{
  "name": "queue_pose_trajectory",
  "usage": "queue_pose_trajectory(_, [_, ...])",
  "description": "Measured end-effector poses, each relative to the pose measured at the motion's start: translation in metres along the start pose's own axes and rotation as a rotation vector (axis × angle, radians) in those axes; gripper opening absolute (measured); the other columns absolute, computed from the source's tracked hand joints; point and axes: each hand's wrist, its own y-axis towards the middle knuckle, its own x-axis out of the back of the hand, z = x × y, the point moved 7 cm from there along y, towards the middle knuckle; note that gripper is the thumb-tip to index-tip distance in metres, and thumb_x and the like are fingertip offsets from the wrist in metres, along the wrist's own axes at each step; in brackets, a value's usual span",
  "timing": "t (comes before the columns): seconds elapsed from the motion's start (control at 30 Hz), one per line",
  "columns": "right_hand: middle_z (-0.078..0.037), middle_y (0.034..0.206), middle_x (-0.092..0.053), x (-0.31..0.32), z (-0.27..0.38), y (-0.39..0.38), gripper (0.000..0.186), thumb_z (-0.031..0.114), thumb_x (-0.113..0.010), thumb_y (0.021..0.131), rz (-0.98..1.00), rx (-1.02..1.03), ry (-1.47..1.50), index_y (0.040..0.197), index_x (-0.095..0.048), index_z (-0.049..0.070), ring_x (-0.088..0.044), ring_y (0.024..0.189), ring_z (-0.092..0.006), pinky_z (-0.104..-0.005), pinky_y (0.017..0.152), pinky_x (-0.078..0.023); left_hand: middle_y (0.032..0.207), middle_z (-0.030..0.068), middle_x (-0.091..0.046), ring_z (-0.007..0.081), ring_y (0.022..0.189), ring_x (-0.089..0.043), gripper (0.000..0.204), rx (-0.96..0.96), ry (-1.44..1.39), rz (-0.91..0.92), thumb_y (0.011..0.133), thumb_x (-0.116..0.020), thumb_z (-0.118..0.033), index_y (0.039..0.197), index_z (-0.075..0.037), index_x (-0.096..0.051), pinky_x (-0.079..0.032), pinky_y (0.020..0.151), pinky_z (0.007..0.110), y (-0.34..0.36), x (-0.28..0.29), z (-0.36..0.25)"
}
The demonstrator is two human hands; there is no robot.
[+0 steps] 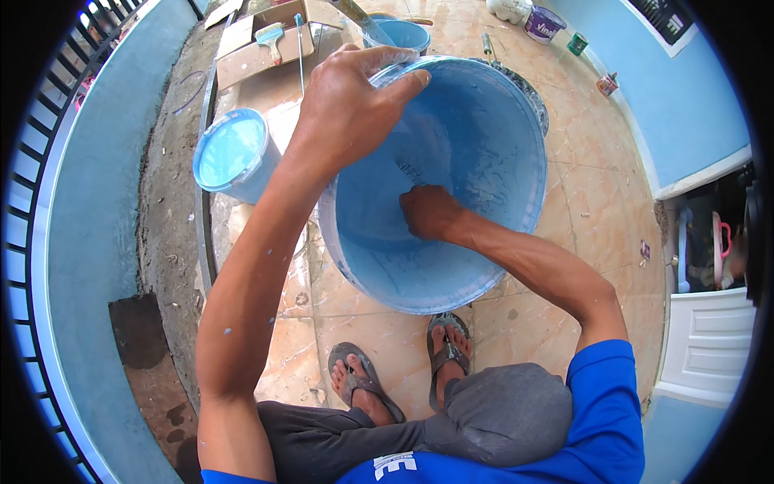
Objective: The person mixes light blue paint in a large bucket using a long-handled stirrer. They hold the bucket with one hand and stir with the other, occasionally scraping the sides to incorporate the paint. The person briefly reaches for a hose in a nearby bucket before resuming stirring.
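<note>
A large bucket [496, 161], coated inside with light blue paint, stands tilted in front of my feet with its mouth toward me. My left hand [351, 101] is closed over its far left rim, the thumb lying along the edge; white paint marks its fingers. Deep inside the bucket, my right hand [433, 212] is closed in a fist. Just beyond that fist shows the dark, streaked end of a brush-like tool [409, 168]; its handle is hidden by the hand. Close to my left forearm is a smaller bucket [251, 181] of light blue paint.
An open cardboard box [234, 68] with a paintbrush [271, 42] across it lies at the far left. Behind the large bucket stands another blue bucket [407, 36]. A purple paint tub [544, 24] and a green can [577, 43] line the right wall.
</note>
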Motion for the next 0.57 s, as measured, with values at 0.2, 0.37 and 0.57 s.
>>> queue_pose_trajectory(0.2, [-0.026, 0.103, -0.073, 0.006, 0.003, 0.016, 0.024, 0.007, -0.061, 0.086, -0.076, -0.023, 0.399, 0.101, -0.075, -0.003, -0.072, 0.095, -0.0388, -0.0442, 0.086, -0.057, 0.114, 0.0266, -0.069, 0.0393, 0.107, -0.070, 0.052, 0.040, -0.018, -0.044, 0.087, -0.074, -0.040, 0.123, -0.001, -0.074, -0.053, 0.097, 0.044, 0.002, 0.009, 0.011])
queue_pose_trajectory(0.37, [-0.026, 0.106, -0.072, 0.034, 0.000, 0.022, 0.027, 0.011, -0.058, 0.086, -0.258, 0.036, 0.682, 0.102, -0.077, -0.001, -0.069, 0.103, -0.0434, -0.0459, 0.095, -0.054, 0.115, 0.0264, -0.068, 0.0378, 0.110, -0.070, 0.053, 0.083, -0.055, -0.033, 0.088, -0.074, -0.040, 0.123, 0.000, -0.073, -0.054, 0.097, 0.044, 0.003, 0.013, 0.021])
queue_pose_trajectory(0.57, [-0.026, 0.108, -0.074, 0.076, -0.026, 0.029, 0.028, 0.013, -0.065, 0.087, -0.519, 0.026, 0.396, 0.110, -0.077, 0.002, -0.073, 0.105, -0.0340, -0.0403, 0.098, -0.055, 0.117, 0.0266, -0.068, 0.0395, 0.111, -0.069, 0.053, 0.067, -0.066, -0.030, 0.088, -0.074, -0.042, 0.123, -0.002, -0.074, -0.054, 0.098, 0.043, 0.004, 0.013, 0.020])
